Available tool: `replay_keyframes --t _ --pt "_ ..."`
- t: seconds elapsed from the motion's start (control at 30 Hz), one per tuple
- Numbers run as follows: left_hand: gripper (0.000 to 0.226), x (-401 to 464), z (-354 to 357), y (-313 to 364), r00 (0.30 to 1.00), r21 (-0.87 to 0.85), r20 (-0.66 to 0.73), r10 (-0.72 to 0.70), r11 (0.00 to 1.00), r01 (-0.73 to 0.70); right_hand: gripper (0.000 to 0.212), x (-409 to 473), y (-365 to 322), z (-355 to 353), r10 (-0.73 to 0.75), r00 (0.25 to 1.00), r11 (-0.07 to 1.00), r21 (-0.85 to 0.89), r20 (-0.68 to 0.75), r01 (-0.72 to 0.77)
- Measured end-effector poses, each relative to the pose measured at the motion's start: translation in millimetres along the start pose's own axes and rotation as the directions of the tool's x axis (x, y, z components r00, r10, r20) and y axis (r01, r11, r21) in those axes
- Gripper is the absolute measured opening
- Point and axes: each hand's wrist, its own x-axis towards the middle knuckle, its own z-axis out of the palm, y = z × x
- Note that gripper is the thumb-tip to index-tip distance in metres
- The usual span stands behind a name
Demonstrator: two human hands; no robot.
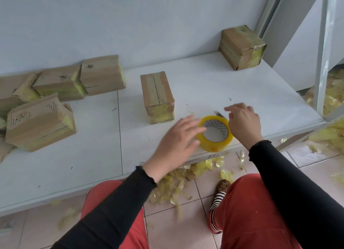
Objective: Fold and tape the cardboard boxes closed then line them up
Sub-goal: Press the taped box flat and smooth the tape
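Note:
A yellow tape roll (216, 135) lies flat near the front edge of the white table (93, 155). My left hand (178, 137) hovers at its left side with fingers spread and blurred. My right hand (242, 122) is above its right side, fingers relaxed, over a small blade (218, 113) lying behind the roll. A taped cardboard box (157, 97) stands just behind the roll. Another taped box (242, 46) sits at the back right against the wall. Several worn boxes (41, 107) are piled at the left.
Crumpled yellow tape scraps (176, 183) litter the tiled floor under the table and at the right (333, 137). A white metal post (323, 49) stands at the table's right end. My red-clothed knees are below the table edge.

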Motion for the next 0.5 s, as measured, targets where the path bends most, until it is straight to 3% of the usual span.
replay_keyframes --t 0.1,0.2,0.27,0.43,0.5 --pt "0.032 1 -37 -36 0.944 -0.022 -0.315 -0.098 0.995 0.096 0.033 4 -42 -8 -0.179 0.972 0.969 0.144 -0.151 0.201" --pt "0.033 10 -70 -64 0.862 -0.059 -0.457 -0.222 0.974 0.220 0.032 8 -94 -6 -0.392 0.900 0.858 0.277 -0.193 0.433" --pt "0.040 18 -84 -76 0.864 -0.076 -0.420 -0.277 0.960 0.270 0.035 13 -122 -1 -0.473 0.864 0.809 0.305 -0.170 0.503" --pt "0.061 35 -84 -93 0.947 0.020 -0.157 -0.281 0.958 0.287 0.043 29 -145 15 -0.560 0.828 0.782 0.307 -0.033 0.542" --pt "0.061 35 -78 -98 0.951 0.027 -0.152 -0.268 0.961 0.275 0.039 31 -143 23 -0.570 0.821 0.773 0.311 -0.045 0.553"
